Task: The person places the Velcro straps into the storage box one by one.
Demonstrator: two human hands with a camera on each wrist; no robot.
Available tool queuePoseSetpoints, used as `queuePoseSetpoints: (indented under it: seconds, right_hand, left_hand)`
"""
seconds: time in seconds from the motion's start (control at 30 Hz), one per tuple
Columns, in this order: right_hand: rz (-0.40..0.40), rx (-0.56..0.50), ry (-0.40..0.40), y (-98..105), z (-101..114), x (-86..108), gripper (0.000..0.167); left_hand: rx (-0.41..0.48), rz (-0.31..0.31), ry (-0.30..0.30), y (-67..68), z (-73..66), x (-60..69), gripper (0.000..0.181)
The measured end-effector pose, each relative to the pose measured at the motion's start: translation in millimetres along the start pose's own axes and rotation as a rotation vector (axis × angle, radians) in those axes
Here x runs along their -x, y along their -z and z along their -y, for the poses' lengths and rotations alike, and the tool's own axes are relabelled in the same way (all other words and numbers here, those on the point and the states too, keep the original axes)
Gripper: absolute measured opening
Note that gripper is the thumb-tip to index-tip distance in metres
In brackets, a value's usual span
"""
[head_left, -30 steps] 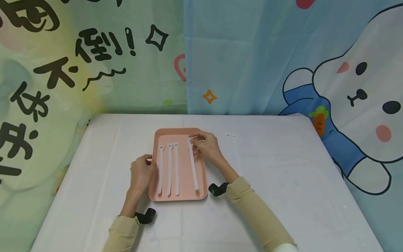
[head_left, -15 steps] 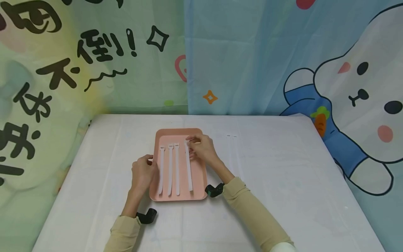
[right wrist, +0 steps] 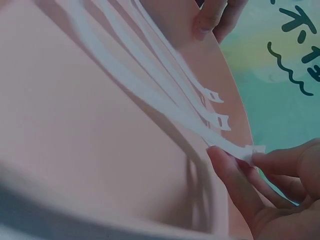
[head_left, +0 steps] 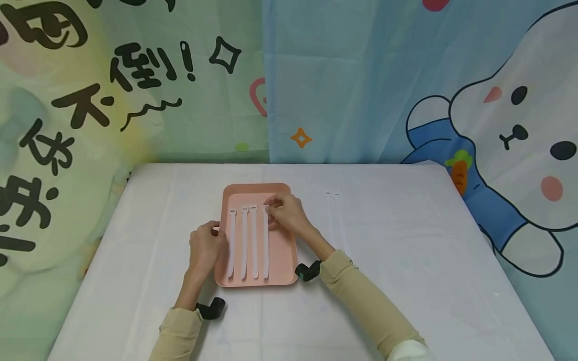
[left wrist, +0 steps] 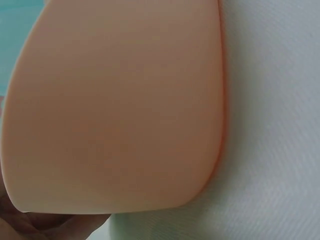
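A pink rectangular tray (head_left: 283, 250) lies on the table, its left rim gripped by my left hand (head_left: 204, 249). Several white strap-like cable ties with slotted heads are in it, side by side. My right hand (head_left: 288, 214) pinches the slotted head of the rightmost cable tie (head_left: 266, 250) between thumb and fingers. In the right wrist view that cable tie (right wrist: 130, 90) arches above the tray floor at its head end, casting a shadow. Left of it lie a cable tie (head_left: 254, 245), another cable tie (head_left: 244, 245) and the leftmost cable tie (head_left: 232, 240).
White cloth covers the table (head_left: 384, 225) all around the tray. Behind it hangs a printed curtain (head_left: 338, 100) with lettering and a cartoon figure. A black wrist camera (head_left: 211, 309) sits at the left wrist, and another black camera (head_left: 308, 271) at the right.
My right hand has moved left and slightly towards me with the pinched cable tie. That cable tie has turned from slanted to nearly parallel with the others. The left hand stays on the rim.
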State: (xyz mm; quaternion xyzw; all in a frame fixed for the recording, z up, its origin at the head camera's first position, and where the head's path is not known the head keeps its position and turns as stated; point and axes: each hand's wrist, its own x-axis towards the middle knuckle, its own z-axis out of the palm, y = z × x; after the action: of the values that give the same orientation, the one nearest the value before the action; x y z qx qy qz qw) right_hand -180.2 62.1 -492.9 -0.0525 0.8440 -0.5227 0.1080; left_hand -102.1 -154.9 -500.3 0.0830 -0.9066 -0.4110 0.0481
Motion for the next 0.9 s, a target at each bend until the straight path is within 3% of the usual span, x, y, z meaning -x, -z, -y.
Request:
queuePoseSetpoints:
  seconds: [0.27, 0.7, 0.9]
  right_hand:
    - [0.083, -0.014, -0.061, -0.5, 3.5, 0.4, 0.019]
    - [0.147, 0.253, 0.031, 5.2, 11.5, 3.7, 0.021]
    - [0.117, 0.149, 0.010, 16.3, 12.5, 9.8, 0.024]
  left_hand:
    - [-0.002, 0.001, 0.001, -0.2, -0.4, -0.2, 0.028]
    - [0.009, 0.007, -0.006, 0.4, -1.2, 1.9, 0.029]
    - [0.004, 0.003, 0.000, 0.5, 1.2, 1.1, 0.028]
